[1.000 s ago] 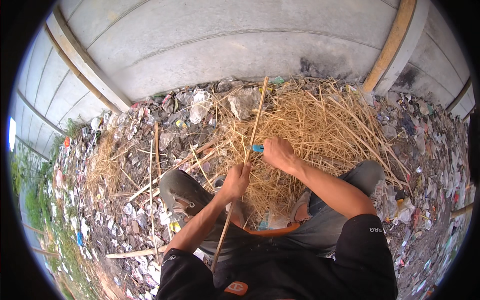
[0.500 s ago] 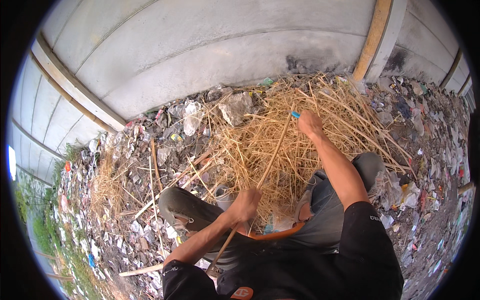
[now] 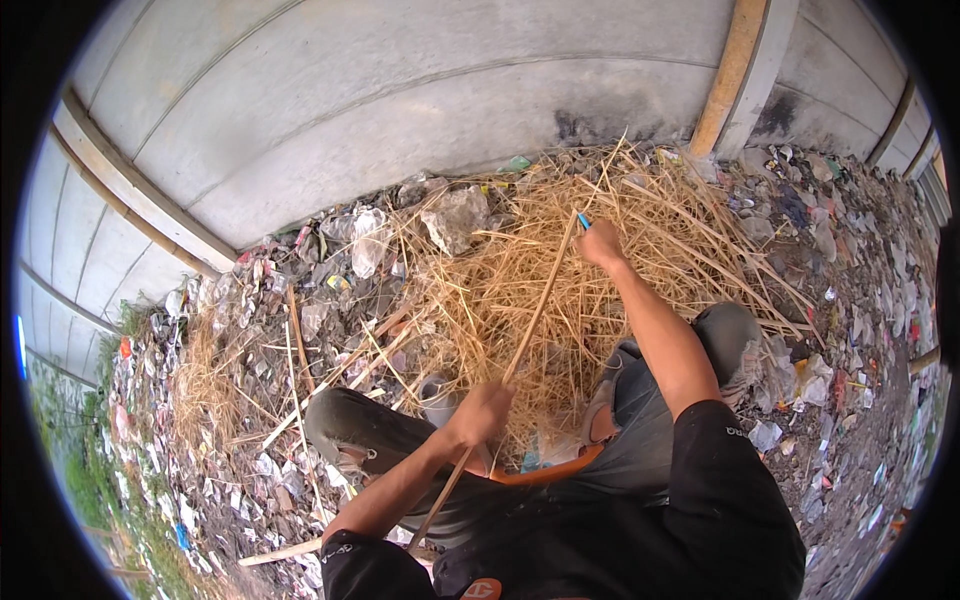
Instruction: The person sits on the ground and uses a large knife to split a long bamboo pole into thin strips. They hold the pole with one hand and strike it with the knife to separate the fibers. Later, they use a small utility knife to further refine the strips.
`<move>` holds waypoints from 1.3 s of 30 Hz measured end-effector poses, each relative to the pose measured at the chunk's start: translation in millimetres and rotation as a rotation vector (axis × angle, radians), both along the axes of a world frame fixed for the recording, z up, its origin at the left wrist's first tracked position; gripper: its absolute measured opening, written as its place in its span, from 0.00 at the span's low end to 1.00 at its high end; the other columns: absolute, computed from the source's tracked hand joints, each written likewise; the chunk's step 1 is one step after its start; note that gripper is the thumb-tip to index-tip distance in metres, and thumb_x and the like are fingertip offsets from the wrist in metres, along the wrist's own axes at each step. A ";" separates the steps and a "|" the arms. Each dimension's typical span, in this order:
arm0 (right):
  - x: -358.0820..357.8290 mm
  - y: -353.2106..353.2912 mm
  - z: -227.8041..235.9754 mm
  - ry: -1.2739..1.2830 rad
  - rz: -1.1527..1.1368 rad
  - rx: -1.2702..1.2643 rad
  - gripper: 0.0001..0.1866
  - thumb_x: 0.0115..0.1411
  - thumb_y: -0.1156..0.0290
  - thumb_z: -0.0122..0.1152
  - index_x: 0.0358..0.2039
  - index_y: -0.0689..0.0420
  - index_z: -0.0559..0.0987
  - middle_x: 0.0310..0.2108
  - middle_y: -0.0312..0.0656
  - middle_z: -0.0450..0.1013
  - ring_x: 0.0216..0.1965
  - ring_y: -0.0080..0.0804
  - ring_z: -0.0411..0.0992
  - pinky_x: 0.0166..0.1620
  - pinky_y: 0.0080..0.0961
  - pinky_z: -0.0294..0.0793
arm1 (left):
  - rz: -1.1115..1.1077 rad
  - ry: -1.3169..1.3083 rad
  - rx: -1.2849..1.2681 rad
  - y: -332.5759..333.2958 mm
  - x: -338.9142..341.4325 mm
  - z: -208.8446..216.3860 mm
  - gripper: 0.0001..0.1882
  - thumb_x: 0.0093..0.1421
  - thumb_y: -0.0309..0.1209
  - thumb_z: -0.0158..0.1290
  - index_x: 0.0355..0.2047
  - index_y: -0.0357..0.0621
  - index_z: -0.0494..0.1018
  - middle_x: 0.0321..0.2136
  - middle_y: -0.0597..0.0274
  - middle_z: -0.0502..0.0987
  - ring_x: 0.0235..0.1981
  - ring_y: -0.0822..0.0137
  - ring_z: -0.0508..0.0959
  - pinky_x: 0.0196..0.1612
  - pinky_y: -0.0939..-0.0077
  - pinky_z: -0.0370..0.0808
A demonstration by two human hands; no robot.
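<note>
1. Our left hand closes around the near end of a long bamboo strip.
2. Our right hand grips a blue-handled tool at the strip's far end, above the straw pile.
3. The strip looks light, stiff, splintery; grip it mid-length.

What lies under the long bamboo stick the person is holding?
Under the stick, held by the left hand and right hand, lies a heap of dry straw. The ground beneath the straw is covered, so it cannot be seen.
</note>
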State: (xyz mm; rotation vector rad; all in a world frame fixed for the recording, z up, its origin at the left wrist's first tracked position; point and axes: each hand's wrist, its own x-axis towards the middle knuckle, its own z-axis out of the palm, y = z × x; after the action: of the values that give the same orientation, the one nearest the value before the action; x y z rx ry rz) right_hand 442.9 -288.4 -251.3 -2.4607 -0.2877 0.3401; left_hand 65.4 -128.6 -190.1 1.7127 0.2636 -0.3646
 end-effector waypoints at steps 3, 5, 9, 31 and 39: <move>9.1 3.7 -5.0 0.298 0.032 0.375 0.08 0.57 0.75 0.56 0.25 0.66 0.77 0.24 0.52 0.74 0.24 0.39 0.75 0.28 0.39 0.72 | 0.145 0.188 -0.492 0.3 1.5 4.9 0.15 0.71 0.35 0.44 0.25 0.45 0.63 0.16 0.70 0.58 0.15 0.74 0.60 0.18 0.76 0.58; 12.9 -2.4 0.9 0.763 0.145 0.838 0.06 0.56 0.76 0.56 0.23 0.63 0.75 0.20 0.46 0.70 0.20 0.33 0.70 0.24 0.35 0.69 | 0.169 0.250 -0.737 7.5 0.8 10.7 0.16 0.71 0.37 0.43 0.24 0.49 0.61 0.15 0.75 0.55 0.14 0.79 0.55 0.16 0.80 0.52; -6.0 12.1 50.0 0.111 0.311 0.280 0.03 0.54 0.76 0.59 0.26 0.59 0.73 0.17 0.40 0.66 0.17 0.29 0.66 0.23 0.31 0.66 | 0.179 0.196 -0.687 17.4 -2.9 23.0 0.19 0.72 0.38 0.40 0.22 0.52 0.57 0.15 0.75 0.52 0.12 0.79 0.50 0.15 0.80 0.47; -1.4 3.8 113.3 -0.835 0.231 0.224 0.19 0.62 0.55 0.64 0.46 0.55 0.83 0.43 0.43 0.78 0.33 0.36 0.79 0.36 0.31 0.79 | -0.039 -0.273 0.262 19.5 -4.2 -7.7 0.19 0.70 0.42 0.43 0.30 0.39 0.68 0.19 0.66 0.65 0.20 0.70 0.66 0.23 0.69 0.63; 3.0 -7.7 136.6 -0.466 0.008 0.197 0.14 0.62 0.62 0.64 0.30 0.63 0.80 0.20 0.46 0.76 0.21 0.38 0.73 0.28 0.38 0.69 | -0.005 -0.034 0.041 5.9 -1.3 18.5 0.19 0.71 0.42 0.43 0.29 0.40 0.68 0.19 0.67 0.64 0.21 0.71 0.65 0.26 0.72 0.64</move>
State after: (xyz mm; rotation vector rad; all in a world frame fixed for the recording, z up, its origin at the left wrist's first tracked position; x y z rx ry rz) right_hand 446.0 -296.1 -114.7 -2.3161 -0.4995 -0.2559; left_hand 64.1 -122.8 -171.6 1.7586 0.2439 -0.3354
